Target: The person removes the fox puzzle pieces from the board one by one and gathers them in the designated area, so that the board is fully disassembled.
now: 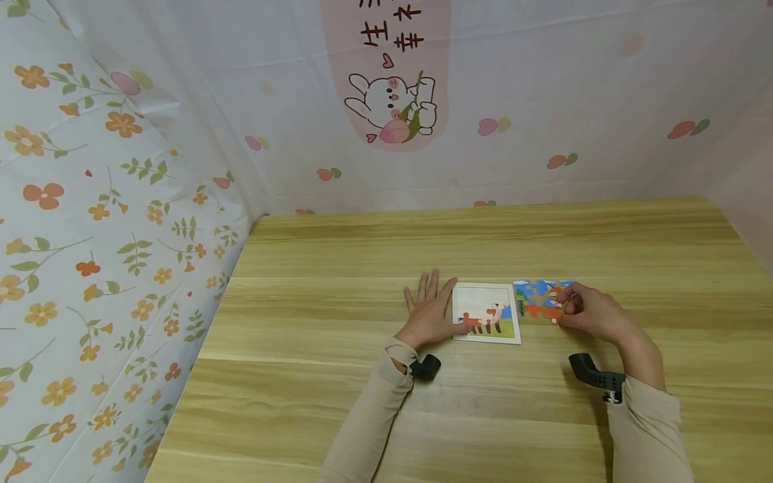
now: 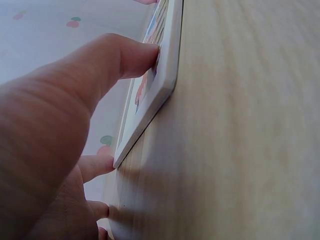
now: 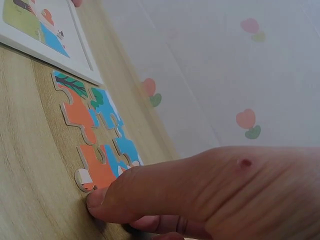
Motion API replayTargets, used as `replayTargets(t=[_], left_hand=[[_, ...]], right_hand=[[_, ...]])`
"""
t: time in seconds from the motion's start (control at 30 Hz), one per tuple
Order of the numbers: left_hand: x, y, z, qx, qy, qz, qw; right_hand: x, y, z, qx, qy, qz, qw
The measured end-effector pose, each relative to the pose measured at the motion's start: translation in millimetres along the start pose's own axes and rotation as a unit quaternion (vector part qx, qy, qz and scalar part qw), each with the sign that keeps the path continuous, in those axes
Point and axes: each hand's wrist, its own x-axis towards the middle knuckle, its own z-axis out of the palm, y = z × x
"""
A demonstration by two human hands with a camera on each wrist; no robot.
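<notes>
A square jigsaw tray (image 1: 486, 341) with a pale frame lies on the table, with an orange animal picture assembled along its lower part and bare board above. My left hand (image 1: 427, 320) has its fingers spread on the table at the tray's left side, its thumb resting on the lower left of the tray. Just right of the tray lie several puzzle pieces (image 3: 75, 109) in orange, blue and green. At their right end, my right hand (image 1: 598, 314) pinches an orange puzzle piece (image 3: 98, 169) with curled fingers, the thumb at its edge. The fingertips opposite are partly hidden.
The wood-grain table (image 1: 338, 302) stretches around both hands. A white cloth with fruit prints and a rabbit picture (image 1: 392, 100) hangs behind it. Flowered cloth (image 1: 109, 241) hangs at the left. Black wrist mounts (image 1: 594, 377) stick out beside both wrists.
</notes>
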Motion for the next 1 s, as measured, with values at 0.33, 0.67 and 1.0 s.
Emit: replayTargets(t=[0.33,0.67,1.0], left_hand=[[-0.9,0.2,-0.9,-0.006,0.002,0.004,1.0000],[0.3,-0.9,-0.1,-0.002,0.000,0.002,1.0000],[0.5,-0.7,-0.2,-0.005,-0.005,0.001,1.0000]], right_hand=[[-1.3,-3.4,-2.4,-0.011,0.003,0.004,0.9999],[0.2,-11.8,-2.4,-0.032,0.014,0.003,0.9994],[6.3,-27.6,8.6,-0.033,0.012,-0.011,0.9993]])
